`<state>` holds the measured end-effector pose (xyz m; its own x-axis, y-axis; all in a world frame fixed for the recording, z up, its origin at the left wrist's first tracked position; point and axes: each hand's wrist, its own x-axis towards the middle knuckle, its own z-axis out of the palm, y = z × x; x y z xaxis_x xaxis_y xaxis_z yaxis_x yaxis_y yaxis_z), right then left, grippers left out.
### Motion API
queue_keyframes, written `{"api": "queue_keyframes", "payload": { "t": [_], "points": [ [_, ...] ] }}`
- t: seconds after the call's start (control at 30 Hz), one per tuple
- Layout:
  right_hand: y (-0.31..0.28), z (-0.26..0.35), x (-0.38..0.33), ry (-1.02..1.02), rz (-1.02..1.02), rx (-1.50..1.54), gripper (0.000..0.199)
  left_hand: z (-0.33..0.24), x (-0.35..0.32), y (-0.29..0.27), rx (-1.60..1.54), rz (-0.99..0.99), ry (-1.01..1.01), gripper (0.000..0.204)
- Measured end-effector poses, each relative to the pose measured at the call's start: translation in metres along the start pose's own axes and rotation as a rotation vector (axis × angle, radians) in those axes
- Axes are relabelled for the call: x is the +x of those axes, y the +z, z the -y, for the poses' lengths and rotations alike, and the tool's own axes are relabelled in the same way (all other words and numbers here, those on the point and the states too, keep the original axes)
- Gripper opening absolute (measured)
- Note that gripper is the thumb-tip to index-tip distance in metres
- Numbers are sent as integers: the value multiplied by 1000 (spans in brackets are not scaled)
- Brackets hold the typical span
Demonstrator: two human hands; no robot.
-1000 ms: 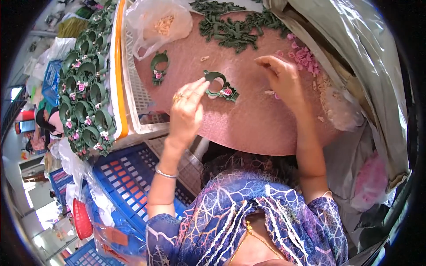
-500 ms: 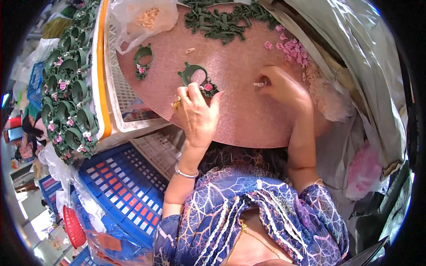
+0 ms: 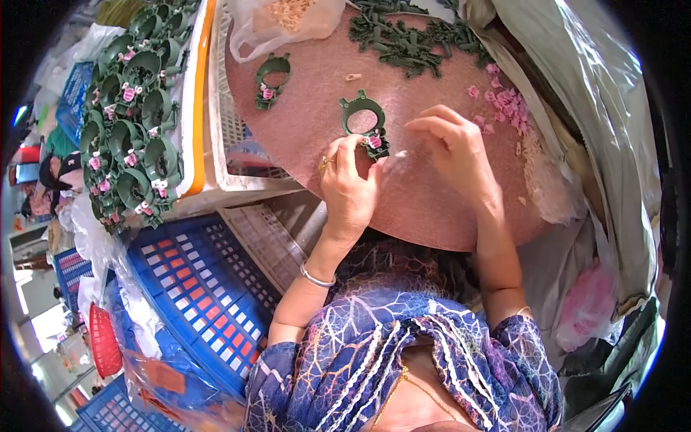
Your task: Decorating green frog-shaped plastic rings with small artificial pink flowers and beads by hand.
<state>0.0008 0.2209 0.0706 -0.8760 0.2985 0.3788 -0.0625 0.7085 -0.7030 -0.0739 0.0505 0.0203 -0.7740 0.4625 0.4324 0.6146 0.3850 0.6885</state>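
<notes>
Left hand [image 3: 350, 189] lower now — fingers pinching green ring piece [image 3: 365, 121]; right hand [image 3: 455, 147] fingers seemingly pinched — contents unclear

Assembly workshop — crates [image 3: 209, 288], heaped green plastic parts [image 3: 129, 108].

2 hands [image 3: 350, 189] work over 1 round pink tabletop [image 3: 432, 209]. On it are 2 green ring pieces [image 3: 363, 119], 1 clear bag [image 3: 284, 21], 1 heap of green parts [image 3: 410, 39] and 1 scatter of pink flowers [image 3: 500, 97].
</notes>
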Motion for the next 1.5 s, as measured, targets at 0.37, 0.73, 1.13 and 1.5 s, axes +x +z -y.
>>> {"api": "queue_keyframes", "payload": {
  "t": [0.37, 0.73, 1.13, 1.5],
  "points": [
    [13, -2, -4, 91, 365, 110, 27, 3, 3, 4, 49, -4, -13, 51],
    [11, 3, 2, 177, 136, 132, 9, 8, -1, 1, -44, 16, -46, 51],
    [32, 34, 1, -187, -131, -201, 8, 7, -6, -3, -323, -61, -131, 44],
    [55, 42, -5, -103, -171, -359, 15, 7, -6, -1, -222, -192, 160, 45]
  ]
}}
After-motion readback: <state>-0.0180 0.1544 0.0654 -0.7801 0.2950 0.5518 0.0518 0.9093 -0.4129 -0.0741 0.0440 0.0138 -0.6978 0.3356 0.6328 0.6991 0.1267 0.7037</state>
